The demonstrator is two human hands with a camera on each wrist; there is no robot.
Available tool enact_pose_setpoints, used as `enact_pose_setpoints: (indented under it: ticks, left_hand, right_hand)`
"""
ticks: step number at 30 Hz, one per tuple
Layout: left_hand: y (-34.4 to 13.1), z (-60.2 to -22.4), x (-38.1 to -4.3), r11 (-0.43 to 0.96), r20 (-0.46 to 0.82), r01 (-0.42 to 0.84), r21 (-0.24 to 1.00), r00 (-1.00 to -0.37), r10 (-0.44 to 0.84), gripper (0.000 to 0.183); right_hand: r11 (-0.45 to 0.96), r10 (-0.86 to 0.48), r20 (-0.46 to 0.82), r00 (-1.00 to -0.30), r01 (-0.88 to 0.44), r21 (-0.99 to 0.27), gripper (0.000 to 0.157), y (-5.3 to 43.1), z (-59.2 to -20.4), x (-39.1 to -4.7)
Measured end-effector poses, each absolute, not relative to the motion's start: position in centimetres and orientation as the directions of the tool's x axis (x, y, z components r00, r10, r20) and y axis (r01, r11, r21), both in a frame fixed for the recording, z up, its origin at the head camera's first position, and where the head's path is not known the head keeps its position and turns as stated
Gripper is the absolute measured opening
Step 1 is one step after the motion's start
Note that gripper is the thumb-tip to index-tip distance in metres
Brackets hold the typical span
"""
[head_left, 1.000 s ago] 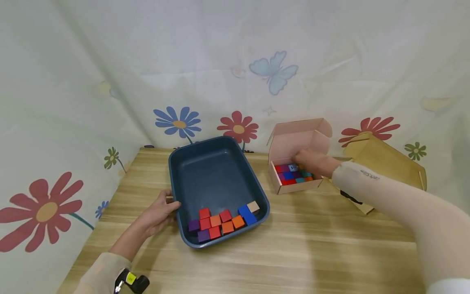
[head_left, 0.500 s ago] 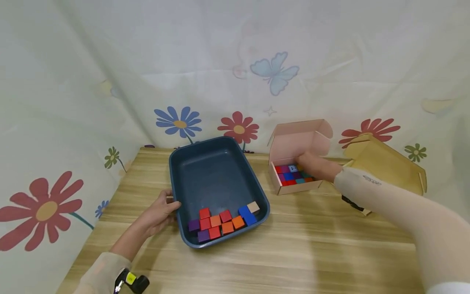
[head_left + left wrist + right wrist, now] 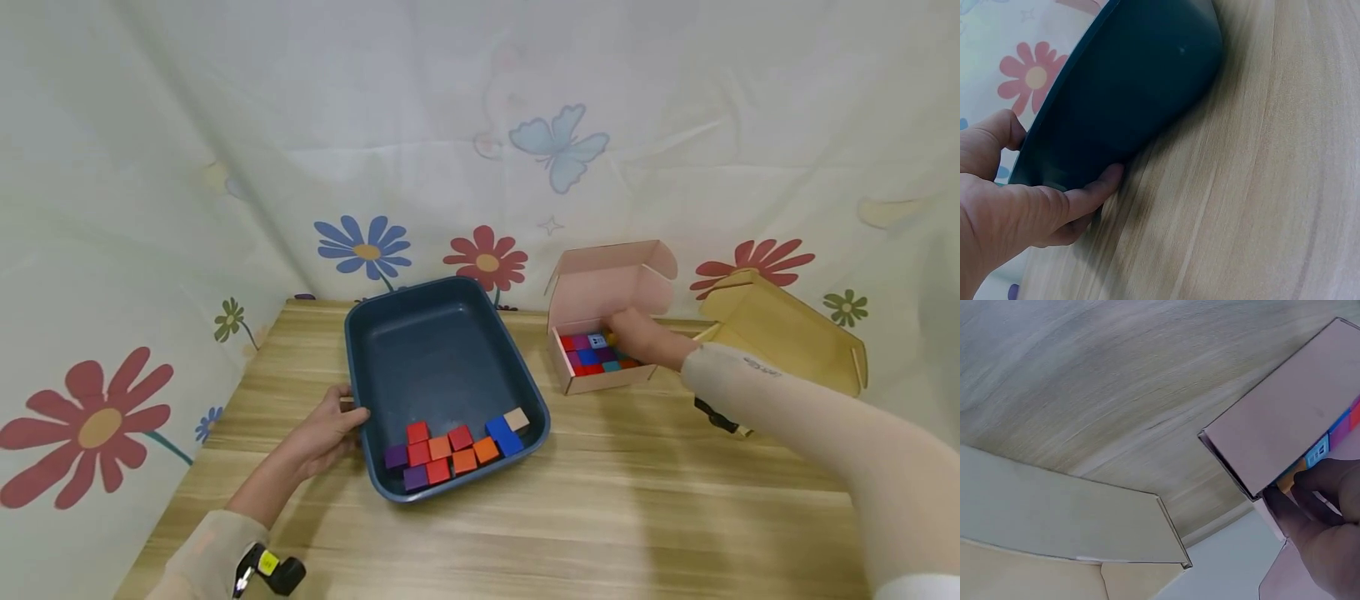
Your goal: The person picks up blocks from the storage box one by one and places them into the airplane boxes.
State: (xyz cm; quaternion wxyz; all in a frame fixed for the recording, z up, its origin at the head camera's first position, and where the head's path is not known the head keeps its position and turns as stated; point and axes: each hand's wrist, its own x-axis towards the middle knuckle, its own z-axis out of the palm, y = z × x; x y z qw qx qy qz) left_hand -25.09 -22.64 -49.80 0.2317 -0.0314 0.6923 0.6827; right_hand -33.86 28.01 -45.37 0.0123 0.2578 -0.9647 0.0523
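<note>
My left hand [image 3: 330, 433] holds the left side of a dark blue tray [image 3: 397, 287], thumb at the rim and fingers against the outer wall in the left wrist view. Red, orange, purple and blue cubes and a light wooden cube [image 3: 516, 419] lie along the tray's near end. My right hand [image 3: 641, 335] reaches into an open pink cardboard box [image 3: 600, 385] holding colored cubes in rows. There, at the back corner, its fingers pinch an orange-yellow cube [image 3: 1290, 479], beside a light blue patterned cube [image 3: 1317, 451]. The hand covers the box's right part.
An open yellow-brown cardboard box [image 3: 787, 333] stands right of the pink one, partly behind my right forearm. A patterned cloth [image 3: 420, 150] hangs behind the wooden table [image 3: 600, 517]. The pink box's raised lid [image 3: 600, 287] leans near it.
My right hand shifts only slightly at the back right of the pink box, where an orange-yellow cube now shows by its fingers. The left hand and tray stay put.
</note>
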Motion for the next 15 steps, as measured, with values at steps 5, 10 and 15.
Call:
enact_pose_setpoints:
  ticks: [5, 10, 15]
  left_hand:
    - [-22.63, -49.79, -25.09, 0.065, -0.361, -0.358, 0.931, -0.891, 0.275, 0.058]
    - [-22.72, -49.84, -25.11, 0.059, -0.36, -0.358, 0.932, -0.892, 0.272, 0.056]
    - [-22.69, -49.92, -25.13, 0.054, -0.356, -0.355, 0.933, -0.894, 0.273, 0.056]
  right_hand:
    - [0.874, -0.46, 0.015, -0.888, -0.456, -0.166, 0.018, 28.28, -45.18, -33.96]
    - [0.868, -0.459, 0.014, -0.888, -0.452, -0.206, 0.021, 28.45, -45.14, -33.87]
    - [0.874, -0.446, 0.01, -0.895, -0.438, -0.21, 0.022, 28.49, -45.0, -33.65]
